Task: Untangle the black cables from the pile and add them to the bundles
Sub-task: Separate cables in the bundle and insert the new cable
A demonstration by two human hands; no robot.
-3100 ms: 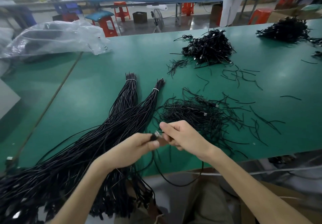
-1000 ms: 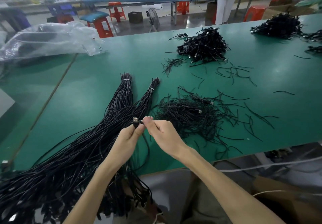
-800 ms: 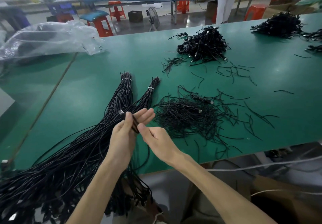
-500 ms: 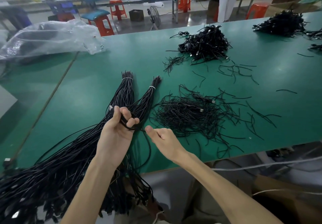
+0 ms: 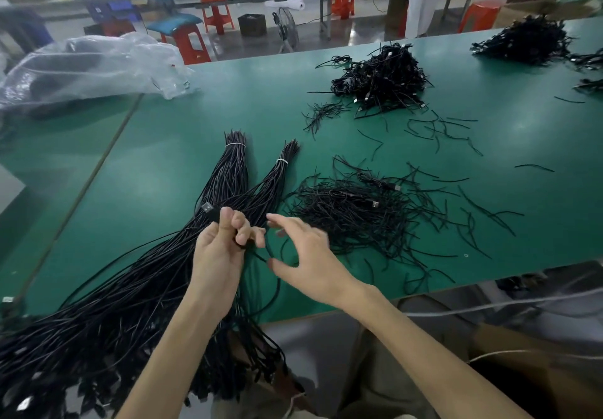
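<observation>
As our right grip [image 5: 313, 262] springs open, our left grip [image 5: 218, 255] holds the freed cable [image 5: 277, 288] over the bundles [image 5: 228, 174].

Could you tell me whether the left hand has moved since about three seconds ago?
Yes. The left hand has moved away from the table edge, up over the tied bundles.

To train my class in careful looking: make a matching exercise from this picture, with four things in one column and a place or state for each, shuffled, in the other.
1 left hand
2 right hand
3 plastic bag
4 tied bundles

A on the far left of the table
B grips a black cable
C open, fingers spread
D bound with pale ties

Pairs: 1-B, 2-C, 3-A, 4-D
</observation>
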